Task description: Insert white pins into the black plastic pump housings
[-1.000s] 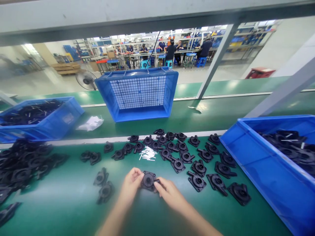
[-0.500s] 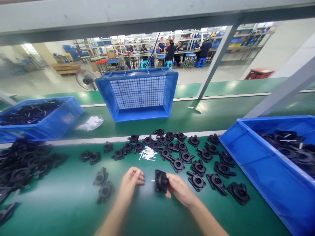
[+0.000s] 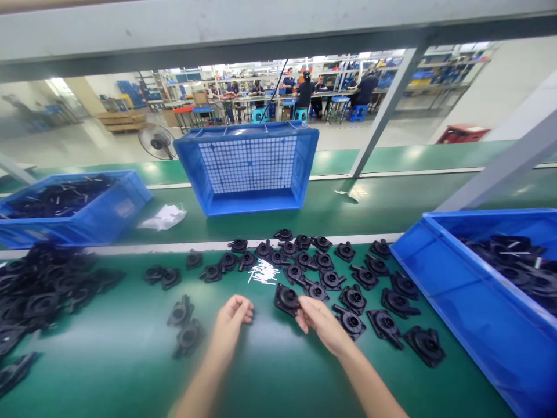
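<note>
My right hand [image 3: 319,322] pinches the near edge of a black round-centred plastic cover [image 3: 286,298] that lies low over the green mat, next to several like covers [image 3: 353,298] set out in rows. My left hand [image 3: 234,319] hovers a little left of it, fingers curled together with nothing showing in them. A small heap of white pins [image 3: 262,271] lies just beyond both hands. Two more covers [image 3: 183,325] sit left of my left hand.
A blue bin [image 3: 435,278] with black covers stands at the right, another blue bin [image 3: 113,212] at the far left, and a tilted blue crate [image 3: 248,204] beyond the mat. A pile of black covers [image 3: 43,290] fills the left. People sit at benches far behind.
Both hands held the cover together a second ago. My left hand let go, and my right hand turned it and carried it forward and down to the mat beside the rows.
</note>
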`<state>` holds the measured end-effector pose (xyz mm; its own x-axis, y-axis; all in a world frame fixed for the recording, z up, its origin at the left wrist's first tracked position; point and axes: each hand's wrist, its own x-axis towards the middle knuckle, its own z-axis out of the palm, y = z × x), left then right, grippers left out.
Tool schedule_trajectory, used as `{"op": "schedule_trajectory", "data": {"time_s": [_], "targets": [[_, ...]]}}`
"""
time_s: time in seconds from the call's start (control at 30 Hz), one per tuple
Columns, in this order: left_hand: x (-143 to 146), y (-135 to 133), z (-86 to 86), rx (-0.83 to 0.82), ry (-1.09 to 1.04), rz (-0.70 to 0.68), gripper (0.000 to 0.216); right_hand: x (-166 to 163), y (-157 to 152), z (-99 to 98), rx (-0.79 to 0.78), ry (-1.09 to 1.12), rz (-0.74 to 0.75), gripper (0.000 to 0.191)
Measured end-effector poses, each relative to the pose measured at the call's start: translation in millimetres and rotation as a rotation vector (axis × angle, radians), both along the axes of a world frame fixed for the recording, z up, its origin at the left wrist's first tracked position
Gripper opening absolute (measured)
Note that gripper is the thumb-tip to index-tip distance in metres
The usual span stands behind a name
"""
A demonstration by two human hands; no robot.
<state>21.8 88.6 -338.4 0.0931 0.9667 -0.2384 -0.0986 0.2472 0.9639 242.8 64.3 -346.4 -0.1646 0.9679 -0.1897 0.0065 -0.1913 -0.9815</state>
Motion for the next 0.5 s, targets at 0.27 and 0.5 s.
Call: {"op": "schedule_trajectory", "data": {"time_s": [0.27,0.5], "targets": [[0.7,-0.5,2.9,0.010,0.028,0.004,0.031,-3.5,0.1,1.5,-0.009,0.036,0.139,0.050],[2.4,-1.0,-0.2,0.008,0.070,-0.065,0.031,-2.4,0.5,4.0,0.099,-0.343,0.037,0.046]]}}
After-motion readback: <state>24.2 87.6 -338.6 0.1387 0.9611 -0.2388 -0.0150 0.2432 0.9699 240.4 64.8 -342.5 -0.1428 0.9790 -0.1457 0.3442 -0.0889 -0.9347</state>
